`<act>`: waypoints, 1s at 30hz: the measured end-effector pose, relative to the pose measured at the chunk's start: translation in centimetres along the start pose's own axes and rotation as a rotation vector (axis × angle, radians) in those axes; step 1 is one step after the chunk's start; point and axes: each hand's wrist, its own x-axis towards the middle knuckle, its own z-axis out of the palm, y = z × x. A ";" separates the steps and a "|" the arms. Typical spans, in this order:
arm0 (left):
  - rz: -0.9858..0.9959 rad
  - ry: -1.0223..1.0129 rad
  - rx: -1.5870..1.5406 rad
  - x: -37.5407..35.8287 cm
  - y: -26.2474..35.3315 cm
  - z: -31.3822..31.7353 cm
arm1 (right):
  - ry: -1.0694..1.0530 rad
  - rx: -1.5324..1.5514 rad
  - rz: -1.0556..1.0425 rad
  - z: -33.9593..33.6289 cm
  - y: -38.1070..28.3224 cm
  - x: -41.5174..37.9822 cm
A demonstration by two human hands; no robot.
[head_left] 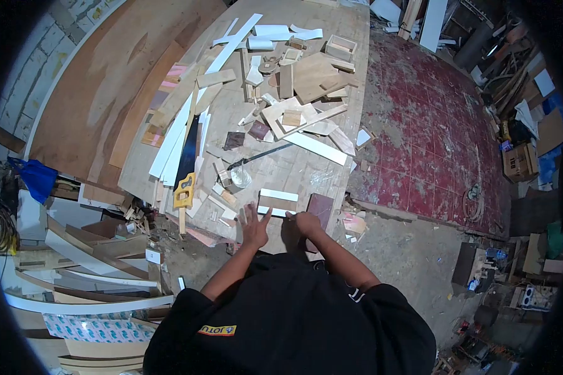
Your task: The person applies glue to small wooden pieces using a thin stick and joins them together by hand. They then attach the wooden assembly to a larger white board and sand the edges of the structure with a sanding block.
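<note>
A small brown panel [279, 204] is set flat on the counter [270, 174], close to its near edge and in front of the person, with an upper white strip [279, 195] along its far side and a lower white strip [274, 212] along its near side. The left hand [254, 229] is held with its fingers spread apart, nothing being clamped in that grip, and its thumb is brought to the lower strip. The right hand [306, 224] is curled at the right end of the same strip; whether its grip is pinched on the strip or only pressed against it cannot be told. To the right of the panel, a dark red-brown block [320, 209] is laid just beside the right hand. The step in hand is judged to be the lining up or steadying of the lower strip along the panel's near side. For the next move, light, even pressure from both hands seems to be called for, so that the strip is not skewed and the panel is not pushed out of place. A yellow-handled saw [184, 190] is left untouched to the left, and offcuts [292, 119] are heaped farther back, well apart from both hands.
</note>
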 end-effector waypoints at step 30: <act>-0.075 -0.280 -0.053 1.3 -0.7 -1.0 | 0.461 -0.110 0.211 -14.2 19.1 7.6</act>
